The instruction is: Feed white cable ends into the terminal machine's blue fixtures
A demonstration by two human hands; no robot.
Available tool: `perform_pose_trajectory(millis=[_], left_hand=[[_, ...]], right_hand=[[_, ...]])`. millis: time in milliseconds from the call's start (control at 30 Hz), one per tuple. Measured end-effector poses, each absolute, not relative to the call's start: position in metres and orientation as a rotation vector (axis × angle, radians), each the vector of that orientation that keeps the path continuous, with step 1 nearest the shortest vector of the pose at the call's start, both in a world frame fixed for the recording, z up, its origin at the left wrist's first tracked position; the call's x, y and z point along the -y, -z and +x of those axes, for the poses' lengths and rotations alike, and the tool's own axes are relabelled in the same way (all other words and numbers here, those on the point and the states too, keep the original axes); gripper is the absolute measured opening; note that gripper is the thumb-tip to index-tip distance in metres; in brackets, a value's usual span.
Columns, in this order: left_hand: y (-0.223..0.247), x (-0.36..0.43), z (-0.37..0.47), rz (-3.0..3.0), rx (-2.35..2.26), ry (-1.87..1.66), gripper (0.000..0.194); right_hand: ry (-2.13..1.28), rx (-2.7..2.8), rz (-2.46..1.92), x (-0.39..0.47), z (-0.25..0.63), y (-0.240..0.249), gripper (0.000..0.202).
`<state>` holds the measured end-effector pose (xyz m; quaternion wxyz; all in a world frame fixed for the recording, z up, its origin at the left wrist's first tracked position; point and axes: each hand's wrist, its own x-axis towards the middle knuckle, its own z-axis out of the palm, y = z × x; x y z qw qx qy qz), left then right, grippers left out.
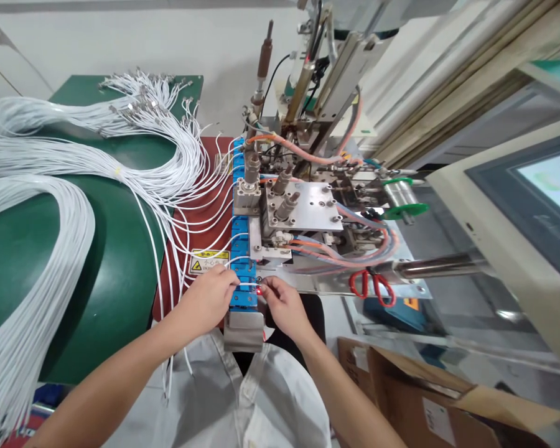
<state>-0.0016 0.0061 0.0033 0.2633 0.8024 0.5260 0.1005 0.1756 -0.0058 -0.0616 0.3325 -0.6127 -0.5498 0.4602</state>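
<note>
A thin white cable [248,284] lies stretched across the blue slotted fixture strip [243,298] at the near end of the machine. My left hand [214,295] pinches this cable on the strip's left side. On the right side, my right hand [282,302] pinches the cable's end between thumb and forefinger, beside a small red light. Farther up the strip, several more white cables sit in its slots. They run left over the red-brown plate into a large cable bundle [186,155].
More cable bundles [70,230] lie on the green table [116,311]. The machine [303,208] carries a wire spool [400,196] and red-handled scissors [372,286]. A screen [553,180] stands right, above cardboard boxes [410,398]. A metal guard [243,331] ends the strip.
</note>
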Motion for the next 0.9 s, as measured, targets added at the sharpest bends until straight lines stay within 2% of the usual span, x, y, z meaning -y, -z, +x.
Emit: perform_pose_trajectory(millis=[100, 267, 600, 733, 900], left_hand=[[-0.003, -0.008, -0.002, 2.145, -1.39, -0.292, 0.022], [-0.002, -0.009, -0.003, 2.149, -1.386, -0.303, 0.023], [-0.009, -0.003, 0.002, 2.334, -1.463, -0.128, 0.024], [-0.009, -0.002, -0.001, 2.439, -1.417, -0.153, 0.025], [-0.003, -0.004, -0.006, 2.338, -1.366, -0.237, 0.024]], right_hand=[[-1.104, 1.494, -1.58, 0.004, 0.177, 0.06, 0.028], [-0.847, 1.691, -1.593, 0.001, 0.167, 0.057, 0.03], [-0.909, 1.481, -1.583, 0.004, 0.155, 0.069, 0.035], [-0.96, 1.467, -1.594, 0.003, 0.161, 0.067, 0.036], [-0.939, 1.192, -1.568, 0.005, 0.17, 0.061, 0.036]])
